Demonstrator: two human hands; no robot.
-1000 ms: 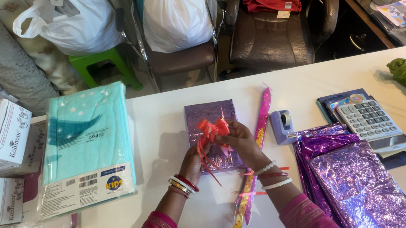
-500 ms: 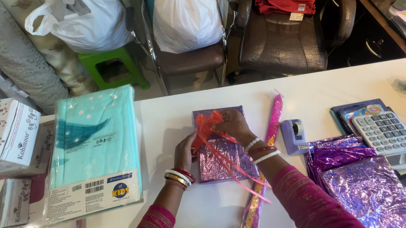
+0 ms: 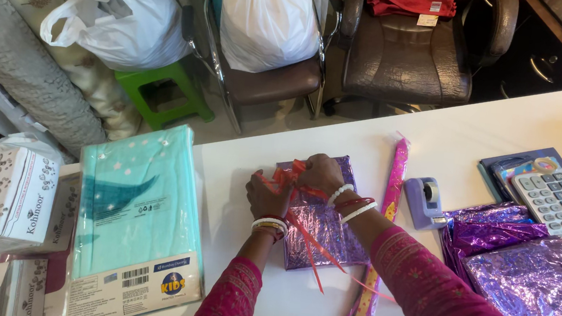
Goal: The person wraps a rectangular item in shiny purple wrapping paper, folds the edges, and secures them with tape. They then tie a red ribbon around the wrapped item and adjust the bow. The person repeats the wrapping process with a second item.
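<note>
My left hand (image 3: pixel 267 194) and right hand (image 3: pixel 320 173) both pinch the red ribbon bow (image 3: pixel 287 177) against the far left corner of the purple foil-wrapped box (image 3: pixel 326 226). That box lies on the white tabletop (image 3: pixel 445 135), with the teal packet (image 3: pixel 134 213) left of it and the tape dispenser (image 3: pixel 425 202) right of it.

The gift box (image 3: pixel 325 233) is shiny crinkled purple foil, its ribbon bow (image 3: pixel 287 177) red. The counter (image 3: pixel 445 135) is plain white, the flat packet (image 3: pixel 134 206) turquoise with pale dots.

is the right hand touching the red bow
Touching. The head view shows the right hand pressed down on the red bow, on top of the purple gift.
</note>
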